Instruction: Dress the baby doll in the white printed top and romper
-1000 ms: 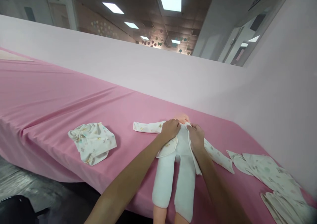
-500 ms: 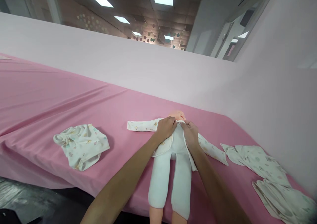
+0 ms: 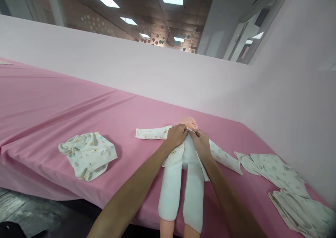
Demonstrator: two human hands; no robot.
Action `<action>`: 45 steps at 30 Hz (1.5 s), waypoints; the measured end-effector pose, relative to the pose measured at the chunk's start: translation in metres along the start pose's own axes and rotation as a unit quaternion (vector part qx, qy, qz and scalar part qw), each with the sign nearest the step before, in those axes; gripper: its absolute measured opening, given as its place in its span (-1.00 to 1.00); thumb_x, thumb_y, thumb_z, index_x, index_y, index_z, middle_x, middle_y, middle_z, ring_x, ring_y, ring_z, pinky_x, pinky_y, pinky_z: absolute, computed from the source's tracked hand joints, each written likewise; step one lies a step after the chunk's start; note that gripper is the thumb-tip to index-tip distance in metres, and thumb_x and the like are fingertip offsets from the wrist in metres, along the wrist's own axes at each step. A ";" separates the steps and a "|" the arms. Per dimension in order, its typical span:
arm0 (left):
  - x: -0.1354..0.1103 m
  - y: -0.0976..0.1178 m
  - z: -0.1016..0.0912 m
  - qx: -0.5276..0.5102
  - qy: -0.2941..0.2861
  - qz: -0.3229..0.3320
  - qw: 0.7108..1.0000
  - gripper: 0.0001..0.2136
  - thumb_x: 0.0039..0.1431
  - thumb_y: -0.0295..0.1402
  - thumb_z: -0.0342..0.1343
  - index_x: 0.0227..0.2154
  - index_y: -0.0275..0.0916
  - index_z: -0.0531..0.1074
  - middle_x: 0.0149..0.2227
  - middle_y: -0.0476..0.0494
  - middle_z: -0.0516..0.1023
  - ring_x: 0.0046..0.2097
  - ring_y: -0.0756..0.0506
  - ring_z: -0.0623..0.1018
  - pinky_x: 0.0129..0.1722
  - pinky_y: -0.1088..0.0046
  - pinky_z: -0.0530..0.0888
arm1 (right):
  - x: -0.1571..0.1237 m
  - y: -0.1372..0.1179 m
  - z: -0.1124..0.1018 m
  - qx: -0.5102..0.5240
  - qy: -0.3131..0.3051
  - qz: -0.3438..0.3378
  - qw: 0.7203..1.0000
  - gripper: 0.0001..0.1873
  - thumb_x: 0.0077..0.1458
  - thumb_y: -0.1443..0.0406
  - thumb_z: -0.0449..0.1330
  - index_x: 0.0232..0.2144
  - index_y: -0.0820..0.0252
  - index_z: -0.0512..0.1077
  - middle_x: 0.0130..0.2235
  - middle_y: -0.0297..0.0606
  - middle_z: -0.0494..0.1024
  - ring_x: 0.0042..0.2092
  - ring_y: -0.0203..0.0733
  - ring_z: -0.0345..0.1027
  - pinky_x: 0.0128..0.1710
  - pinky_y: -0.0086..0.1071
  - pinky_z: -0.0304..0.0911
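A baby doll [image 3: 170, 192] with a white cloth body lies on its back, its head away from me. It wears a white printed baby jacket [image 3: 175, 155], open down the front, with both sleeves spread sideways. At the neckline my left hand [image 3: 177, 135] is closed, its fingers pinching the jacket's edge. Close beside it, my right hand [image 3: 201, 141] pinches the other front edge just below the doll's chin. The fingertips of both hands nearly meet. Any fastening between them is too small to make out.
A bunched printed baby garment [image 3: 89, 155] lies to the left on the pink sheet [image 3: 131, 115]. Folded printed clothes [image 3: 278, 171] and another folded stack [image 3: 301, 210] are at the right, near the white wall [image 3: 294, 101]. A mirror or window [image 3: 147, 20] runs above the back wall.
My right hand has shifted slightly left and inward, bringing its fingertips closer to my left hand at the doll's neckline. The garments on the sheet have stayed put.
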State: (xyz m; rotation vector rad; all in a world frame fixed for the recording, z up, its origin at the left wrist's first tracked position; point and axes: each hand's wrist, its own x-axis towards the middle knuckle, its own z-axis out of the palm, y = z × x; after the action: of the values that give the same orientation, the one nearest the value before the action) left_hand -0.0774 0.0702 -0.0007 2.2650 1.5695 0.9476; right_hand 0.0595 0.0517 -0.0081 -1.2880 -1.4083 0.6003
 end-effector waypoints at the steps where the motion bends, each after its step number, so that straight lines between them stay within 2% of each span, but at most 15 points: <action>1: 0.000 -0.001 -0.001 -0.025 -0.001 -0.009 1.000 -0.80 0.31 -0.29 -0.09 -0.28 -0.17 0.43 -0.12 -0.16 0.59 -0.07 -0.19 0.52 -0.13 0.32 0.35 | -0.001 0.000 0.000 -0.018 -0.003 -0.008 1.000 -0.69 0.01 0.12 0.21 -0.25 0.14 0.58 -0.17 -0.24 0.64 -0.12 -0.08 0.46 -0.07 -0.23 0.33; 6: -0.001 -0.005 -0.006 -0.179 -0.022 -0.036 0.983 -0.82 0.22 -0.32 -0.03 -0.46 -0.21 0.38 -0.34 -0.08 0.53 -0.26 -0.09 0.47 -0.27 0.41 0.30 | -0.006 -0.003 -0.001 -0.064 -0.024 -0.054 0.996 -0.71 0.08 0.18 0.16 -0.19 0.09 0.59 -0.06 -0.25 0.62 0.02 -0.05 0.44 0.12 -0.16 0.25; 9: -0.002 -0.008 -0.008 -0.227 -0.042 -0.032 0.972 -0.79 0.22 -0.30 -0.05 -0.49 -0.22 0.34 -0.46 0.00 0.42 -0.38 -0.01 0.38 -0.38 0.47 0.25 | -0.009 -0.008 -0.001 -0.081 -0.034 -0.070 0.994 -0.70 0.10 0.22 0.14 -0.17 0.09 0.60 -0.03 -0.25 0.61 0.06 -0.03 0.44 0.14 -0.14 0.24; 14: -0.001 -0.015 -0.007 -0.346 -0.078 -0.070 0.932 -0.76 0.19 -0.22 -0.02 -0.53 -0.23 0.27 -0.55 0.10 0.19 -0.49 0.04 0.19 -0.48 0.48 0.15 | -0.012 -0.015 0.000 -0.149 -0.054 -0.081 0.984 -0.69 0.11 0.26 0.11 -0.18 0.09 0.61 0.02 -0.23 0.59 0.12 0.01 0.40 0.19 -0.12 0.19; 17: 0.000 -0.016 -0.007 -0.353 -0.080 -0.065 0.930 -0.78 0.15 -0.24 0.01 -0.54 -0.23 0.27 -0.56 0.11 0.16 -0.49 0.05 0.18 -0.48 0.48 0.13 | -0.013 -0.017 -0.001 -0.164 -0.066 -0.087 0.980 -0.68 0.12 0.27 0.09 -0.16 0.07 0.61 0.04 -0.24 0.57 0.14 0.00 0.39 0.20 -0.13 0.18; 22: 0.001 -0.012 -0.009 -0.323 -0.064 -0.063 0.942 -0.79 0.13 -0.28 0.00 -0.56 -0.24 0.27 -0.56 0.10 0.20 -0.47 0.04 0.22 -0.45 0.47 0.14 | -0.013 -0.014 -0.001 -0.150 -0.069 -0.079 0.983 -0.69 0.12 0.25 0.10 -0.16 0.07 0.59 0.10 -0.25 0.53 0.18 -0.01 0.35 0.22 -0.11 0.14; 28: 0.001 -0.009 -0.009 -0.304 -0.061 -0.067 0.948 -0.78 0.13 -0.31 -0.01 -0.59 -0.22 0.21 -0.56 0.09 0.22 -0.45 0.02 0.23 -0.45 0.46 0.12 | -0.015 -0.009 0.001 -0.103 -0.026 -0.052 0.993 -0.62 0.13 0.21 0.11 -0.02 0.12 0.49 0.05 -0.20 0.56 0.11 -0.04 0.39 0.16 -0.12 0.21; 31: 0.000 -0.008 -0.011 -0.311 -0.072 -0.069 0.945 -0.81 0.12 -0.36 -0.03 -0.58 -0.21 0.18 -0.55 0.09 0.20 -0.47 0.03 0.21 -0.47 0.46 0.11 | -0.018 -0.012 0.002 -0.136 -0.005 -0.070 0.988 -0.67 0.15 0.18 0.08 -0.11 0.13 0.51 0.01 -0.16 0.57 0.07 -0.01 0.40 0.11 -0.11 0.23; 36: -0.003 -0.008 -0.016 -0.341 -0.110 -0.071 0.931 -0.80 0.12 -0.40 -0.06 -0.56 -0.18 0.06 -0.56 0.11 0.07 -0.53 0.05 0.10 -0.54 0.47 0.05 | -0.018 -0.014 0.002 -0.170 -0.005 -0.128 0.977 -0.70 0.19 0.18 0.02 -0.27 0.15 0.51 -0.09 -0.14 0.58 -0.03 -0.02 0.41 0.02 -0.13 0.24; 45: -0.006 -0.005 -0.017 -0.343 -0.102 -0.082 0.930 -0.83 0.15 -0.40 -0.09 -0.54 -0.18 0.10 -0.54 0.10 0.08 -0.51 0.05 0.12 -0.54 0.48 0.07 | -0.015 -0.008 0.003 -0.143 -0.002 -0.122 0.982 -0.73 0.12 0.21 0.06 -0.21 0.18 0.46 -0.08 -0.10 0.55 0.00 -0.01 0.37 0.07 -0.10 0.21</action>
State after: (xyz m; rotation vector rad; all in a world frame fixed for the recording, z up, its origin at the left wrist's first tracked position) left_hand -0.0932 0.0639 0.0079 1.6510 1.0848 0.9791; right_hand 0.0516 0.0366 -0.0072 -1.3077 -1.6701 0.2415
